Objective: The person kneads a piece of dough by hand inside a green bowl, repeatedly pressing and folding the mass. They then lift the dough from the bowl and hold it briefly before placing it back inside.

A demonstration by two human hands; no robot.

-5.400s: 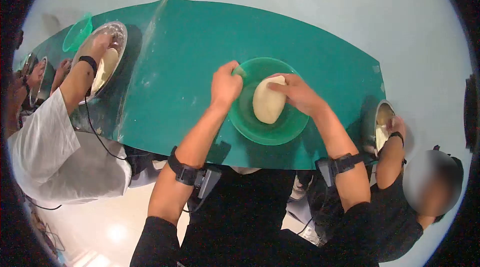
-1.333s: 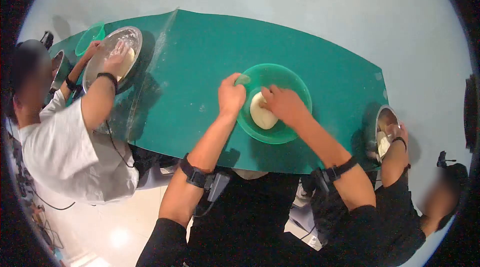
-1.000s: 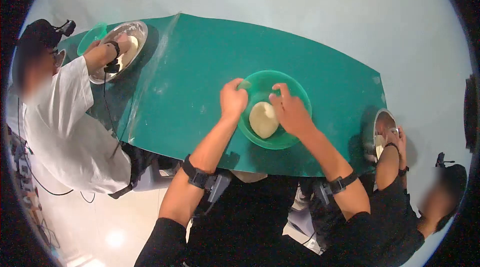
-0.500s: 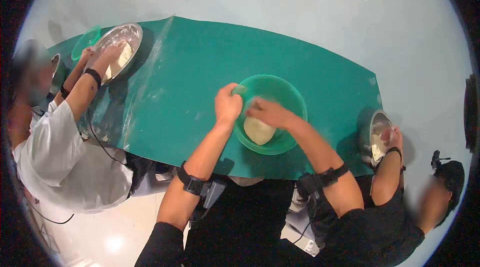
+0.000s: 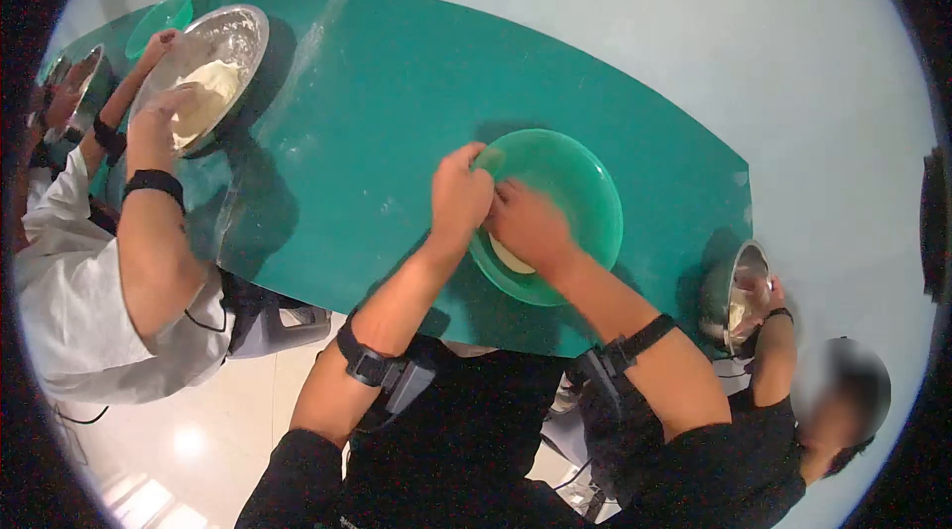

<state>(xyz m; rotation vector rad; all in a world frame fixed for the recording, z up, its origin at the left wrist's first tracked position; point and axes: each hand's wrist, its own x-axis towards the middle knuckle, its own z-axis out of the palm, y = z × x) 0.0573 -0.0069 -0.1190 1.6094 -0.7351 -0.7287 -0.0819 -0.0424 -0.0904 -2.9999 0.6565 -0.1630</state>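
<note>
My left hand (image 5: 462, 194) is closed on the left rim of a green plastic bowl (image 5: 590, 217). Inside that bowl, a pale, smooth lump of dough (image 5: 510, 256) shows only in part below my right hand (image 5: 531, 227). The right hand lies over the dough with its fingers curled in against it, close to the left wall of the bowl; the fingertips are slightly blurred.
The bowl stands on a green table mat (image 5: 397, 103). To the left, a co-worker's hand works dough in a metal bowl (image 5: 256, 43), with a green container (image 5: 164, 18) behind it. On the right, another person handles a metal bowl (image 5: 716, 296).
My right hand has come down over the dough and moved closer to my left hand, covering more of the lump. The left hand keeps its hold on the rim. The view has shifted.
</note>
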